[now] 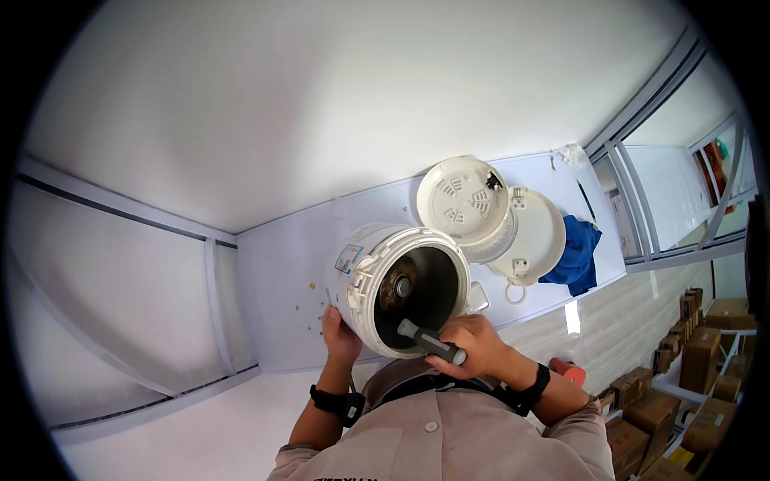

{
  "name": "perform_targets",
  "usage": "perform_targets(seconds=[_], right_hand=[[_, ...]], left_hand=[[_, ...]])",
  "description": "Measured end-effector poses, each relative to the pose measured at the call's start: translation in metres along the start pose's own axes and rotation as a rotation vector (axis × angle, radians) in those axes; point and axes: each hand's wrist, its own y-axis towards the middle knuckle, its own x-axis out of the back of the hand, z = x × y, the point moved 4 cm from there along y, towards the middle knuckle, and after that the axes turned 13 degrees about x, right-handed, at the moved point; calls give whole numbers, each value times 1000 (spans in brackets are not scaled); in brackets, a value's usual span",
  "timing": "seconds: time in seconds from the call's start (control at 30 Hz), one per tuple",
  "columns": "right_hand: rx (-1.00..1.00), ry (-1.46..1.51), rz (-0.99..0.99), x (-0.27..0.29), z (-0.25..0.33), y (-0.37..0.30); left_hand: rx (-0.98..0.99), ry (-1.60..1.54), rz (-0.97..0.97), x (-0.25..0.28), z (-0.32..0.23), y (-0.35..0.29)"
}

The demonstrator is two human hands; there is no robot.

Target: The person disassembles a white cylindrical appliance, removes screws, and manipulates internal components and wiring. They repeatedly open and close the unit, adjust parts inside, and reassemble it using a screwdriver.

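Note:
A white rice cooker body (pixel 362 264) lies tilted on the table, its round mouth facing me. Deep in its dark inside I see a brownish heating plate with a round metal centre (pixel 403 287). My left hand (pixel 342 337) grips the cooker's lower left side, its fingers partly hidden by the body. At the lower right of the rim, my right hand (pixel 475 346) is closed around a screwdriver (pixel 433 343) with a thick grey and black handle. The screwdriver slants across the rim into the opening; I cannot make out its tip.
Beyond the cooker lie a round cream cover (pixel 453 196) and a lid (pixel 539 240) with a ring-shaped tab. A blue cloth (pixel 576 255) is bunched at the right. Small screws and a yellow bit (pixel 312 286) dot the table's left part. Cardboard boxes (pixel 699 357) fill shelves at right.

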Motion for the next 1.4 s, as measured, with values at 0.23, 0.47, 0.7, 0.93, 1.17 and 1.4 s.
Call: perform_targets(seconds=[0.23, 0.47, 0.7, 0.93, 1.17, 1.4], right_hand=[[-164, -31, -15, 2, 0, -7], [-221, -8, 31, 1, -3, -5], [-409, 111, -6, 7, -10, -11], [-513, 305, -96, 3, -47, -52], [-678, 609, -163, -10, -67, -64], [-966, 674, -299, -28, -86, -82]], left_hand=[[-73, 42, -69, 5, -8, -2], [-132, 64, -102, 1, -14, -13], [-219, 94, -185, -9, -19, -24], [-287, 425, -339, -43, -34, -39], [-326, 481, -363, -50, -40, -42], [-267, 487, -395, -39, -21, -46]])
